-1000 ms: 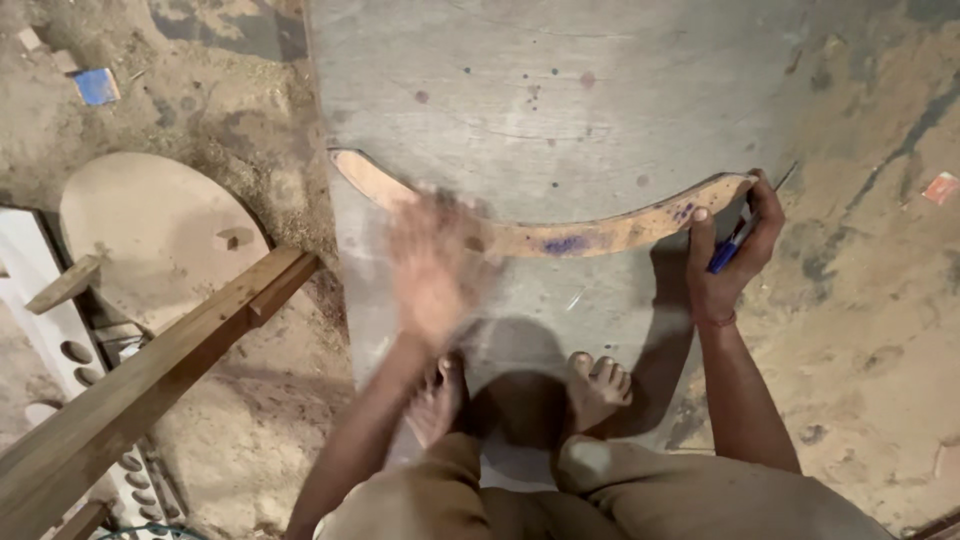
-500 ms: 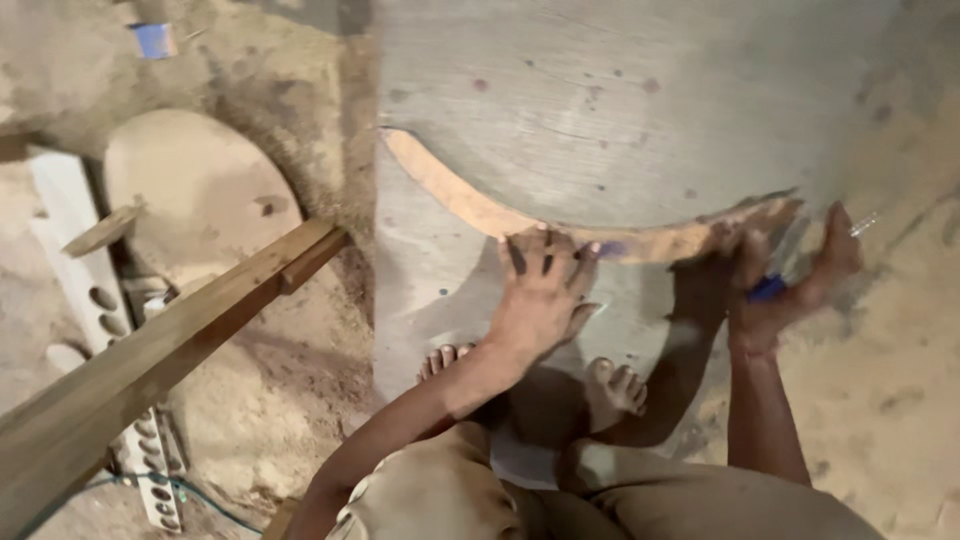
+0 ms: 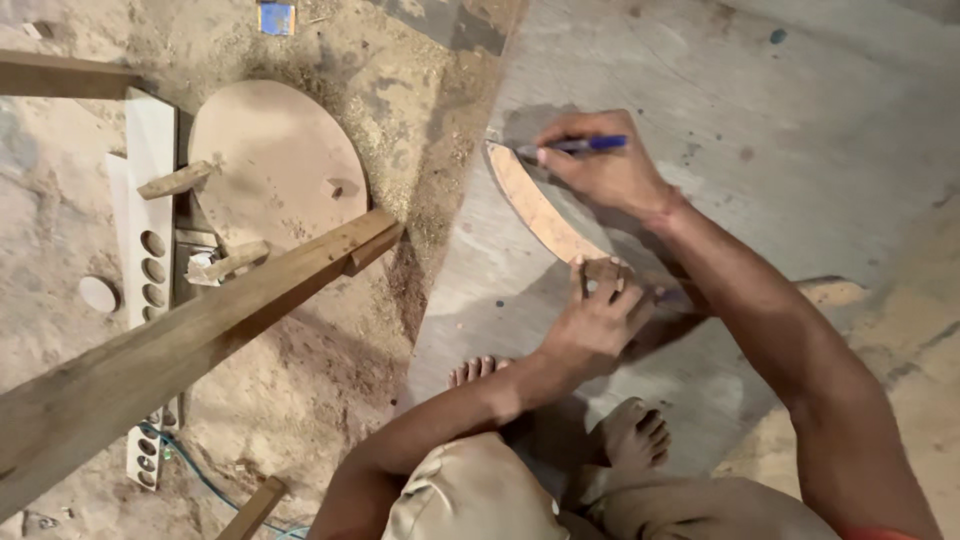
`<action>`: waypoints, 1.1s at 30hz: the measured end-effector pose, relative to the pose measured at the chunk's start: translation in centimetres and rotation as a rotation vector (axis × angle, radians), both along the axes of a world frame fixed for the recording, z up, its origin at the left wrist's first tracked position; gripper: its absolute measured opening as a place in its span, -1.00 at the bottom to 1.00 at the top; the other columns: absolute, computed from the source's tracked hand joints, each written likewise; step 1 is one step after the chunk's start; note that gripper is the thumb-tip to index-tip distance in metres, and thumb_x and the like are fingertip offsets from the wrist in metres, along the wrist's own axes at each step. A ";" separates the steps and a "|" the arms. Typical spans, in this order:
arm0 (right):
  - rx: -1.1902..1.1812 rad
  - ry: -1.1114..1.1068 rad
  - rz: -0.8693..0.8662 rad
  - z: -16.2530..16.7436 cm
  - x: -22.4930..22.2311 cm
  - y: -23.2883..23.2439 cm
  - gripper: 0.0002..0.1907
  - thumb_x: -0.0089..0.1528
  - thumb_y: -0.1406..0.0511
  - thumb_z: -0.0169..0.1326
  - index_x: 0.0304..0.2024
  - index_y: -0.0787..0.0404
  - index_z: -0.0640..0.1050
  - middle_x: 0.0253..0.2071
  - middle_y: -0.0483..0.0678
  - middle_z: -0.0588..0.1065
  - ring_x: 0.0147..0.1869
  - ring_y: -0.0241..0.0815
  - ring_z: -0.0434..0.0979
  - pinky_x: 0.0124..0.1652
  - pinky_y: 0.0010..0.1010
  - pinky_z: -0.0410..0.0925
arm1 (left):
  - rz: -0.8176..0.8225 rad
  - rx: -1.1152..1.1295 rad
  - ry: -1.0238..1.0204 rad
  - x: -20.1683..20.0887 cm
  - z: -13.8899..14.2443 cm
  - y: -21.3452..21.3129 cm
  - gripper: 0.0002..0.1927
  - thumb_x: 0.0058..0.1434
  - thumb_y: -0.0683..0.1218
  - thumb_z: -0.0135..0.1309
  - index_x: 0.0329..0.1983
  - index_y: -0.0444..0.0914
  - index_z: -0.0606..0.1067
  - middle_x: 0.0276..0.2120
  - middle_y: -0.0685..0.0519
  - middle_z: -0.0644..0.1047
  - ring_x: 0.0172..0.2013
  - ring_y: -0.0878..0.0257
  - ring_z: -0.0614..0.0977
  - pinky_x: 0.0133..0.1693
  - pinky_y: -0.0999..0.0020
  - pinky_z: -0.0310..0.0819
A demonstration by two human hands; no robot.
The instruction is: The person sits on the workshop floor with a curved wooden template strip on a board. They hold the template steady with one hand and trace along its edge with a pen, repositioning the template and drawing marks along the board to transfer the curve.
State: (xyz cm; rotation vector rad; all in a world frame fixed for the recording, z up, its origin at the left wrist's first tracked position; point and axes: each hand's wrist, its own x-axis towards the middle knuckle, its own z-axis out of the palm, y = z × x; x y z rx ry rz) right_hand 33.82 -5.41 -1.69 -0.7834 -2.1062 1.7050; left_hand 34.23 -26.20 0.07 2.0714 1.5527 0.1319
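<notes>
— What are the hands doing?

— The left hand [image 3: 598,318] lies flat, fingers spread, pressing on the middle of a curved template [image 3: 540,212], a thin brown crescent of wood. It holds nothing, only bears down. The right hand [image 3: 603,170] is closed round a blue pen [image 3: 575,146], pinched between thumb and fingers, the tip at the crescent's upper end, right by its edge.

— And where does the template lie?

— On a big grey board [image 3: 760,130] flat on the ground. The person crouches on that board, bare feet [image 3: 630,432] on its near part, knees in khaki just below. The right forearm crosses over the crescent, so its middle stretch is hidden; the other end [image 3: 830,292] shows beyond the arm, to the right.

— What's beside the board?

— Sandy, dusty ground on the left. A long timber beam [image 3: 190,340] slants across there, its end close to the board's edge. Behind the beam lies a round wooden disc [image 3: 275,160] with small offcuts on it, and beside that a white strip [image 3: 148,230] with a row of oval holes. Farther off, at the top, a small blue-and-yellow packet [image 3: 276,17] sits in the dirt.
</notes>
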 end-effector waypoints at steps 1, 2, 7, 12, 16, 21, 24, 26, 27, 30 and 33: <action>0.019 -0.036 -0.011 -0.5 -1.3 0.1 -0.86 0.29 0.33 0.20 -0.15 0.27 0.69 -0.35 -0.08 0.64 -0.39 -0.37 0.58 -0.47 -0.53 0.39 | 0.014 0.027 -0.015 -0.1 -0.2 -0.1 -0.26 0.14 0.08 0.16 0.41 -0.16 0.33 0.21 -0.17 0.29 0.34 -0.27 0.23 0.26 -0.63 0.07; 0.019 -0.039 -0.001 -0.9 -2.2 0.3 -0.86 0.29 0.33 0.20 -0.16 0.27 0.69 -0.38 -0.07 0.63 -0.43 -0.37 0.54 -0.49 -0.52 0.35 | 0.029 0.053 -0.032 -0.2 -0.4 -0.2 -0.27 0.16 0.08 0.17 0.42 -0.14 0.33 0.22 -0.17 0.29 0.34 -0.26 0.23 0.28 -0.63 0.07; 0.129 -0.082 0.077 -2.6 -4.7 0.9 -0.87 0.26 0.35 0.18 -0.21 0.29 0.70 -0.46 -0.06 0.59 -0.54 -0.32 0.40 -0.56 -0.44 0.23 | 0.096 0.063 -0.135 -0.4 -0.6 -0.6 -0.20 0.10 0.12 0.22 0.42 -0.15 0.33 0.23 -0.22 0.26 0.34 -0.30 0.21 0.26 -0.64 0.06; 0.173 -0.013 0.110 -3.4 -5.0 1.3 -0.86 0.29 0.34 0.17 -0.21 0.29 0.67 -0.42 -0.08 0.59 -0.49 -0.39 0.48 -0.50 -0.51 0.33 | 0.072 0.073 -0.113 -0.6 -0.4 -0.5 -0.16 0.09 0.13 0.24 0.44 -0.19 0.32 0.26 -0.24 0.25 0.37 -0.29 0.21 0.25 -0.64 0.08; 0.128 -0.034 0.117 -2.6 -3.4 0.7 -0.87 0.30 0.36 0.14 -0.21 0.28 0.68 -0.44 -0.05 0.59 -0.52 -0.30 0.41 -0.52 -0.43 0.29 | 0.068 0.111 -0.111 -0.5 -0.5 -0.5 -0.20 0.07 0.07 0.22 0.41 -0.14 0.33 0.21 -0.23 0.28 0.33 -0.28 0.23 0.23 -0.66 0.06; 0.091 -0.053 0.026 -0.5 -0.2 -1.5 -0.88 0.26 0.37 0.16 -0.19 0.29 0.65 -0.37 -0.02 0.58 -0.42 -0.25 0.50 -0.42 -0.39 0.35 | 0.049 0.085 -0.064 0.0 -1.3 -0.8 -0.20 0.08 0.03 0.17 0.43 -0.21 0.32 0.17 -0.18 0.33 0.32 -0.24 0.26 0.25 -0.68 0.03; 0.216 0.014 0.008 -0.1 1.1 -2.8 -0.90 0.24 0.39 0.19 -0.20 0.29 0.62 -0.34 0.05 0.56 -0.30 -0.07 0.54 -0.30 -0.30 0.40 | 0.080 0.137 -0.079 0.2 -1.6 -0.8 -0.28 0.17 0.07 0.15 0.40 -0.20 0.35 0.19 -0.14 0.33 0.34 -0.23 0.26 0.25 -0.69 0.01; 0.277 0.033 0.005 0.0 2.1 -3.3 -0.91 0.22 0.39 0.19 -0.22 0.29 0.61 -0.35 0.08 0.54 -0.28 0.03 0.55 -0.25 -0.25 0.41 | 0.084 0.070 -0.083 0.4 -1.5 -0.8 -0.32 0.17 0.09 0.15 0.35 -0.21 0.37 0.21 -0.14 0.33 0.32 -0.24 0.26 0.26 -0.67 0.02; 0.282 0.043 0.012 0.1 2.9 -3.5 -0.90 0.21 0.40 0.18 -0.23 0.29 0.60 -0.36 0.08 0.53 -0.28 0.05 0.54 -0.25 -0.23 0.42 | 0.080 0.038 -0.086 0.5 -1.5 -0.8 -0.33 0.17 0.10 0.14 0.33 -0.21 0.38 0.22 -0.15 0.33 0.31 -0.25 0.26 0.26 -0.67 0.02; 0.269 -0.024 0.043 0.5 6.1 -4.3 -0.91 0.18 0.39 0.16 -0.26 0.28 0.60 -0.44 0.07 0.50 -0.33 0.07 0.52 -0.22 -0.19 0.42 | 0.101 0.059 -0.124 0.6 -1.1 -0.5 -0.33 0.18 0.10 0.14 0.34 -0.21 0.39 0.22 -0.15 0.34 0.31 -0.27 0.26 0.23 -0.64 0.04; 0.270 -0.080 0.077 0.8 9.3 -4.9 -0.91 0.15 0.40 0.14 -0.30 0.28 0.60 -0.47 0.06 0.50 -0.35 0.07 0.52 -0.19 -0.17 0.42 | 0.070 0.014 -0.117 0.7 -0.8 -0.3 -0.25 0.05 0.11 0.18 0.32 -0.23 0.40 0.17 -0.16 0.36 0.29 -0.30 0.25 0.21 -0.65 0.02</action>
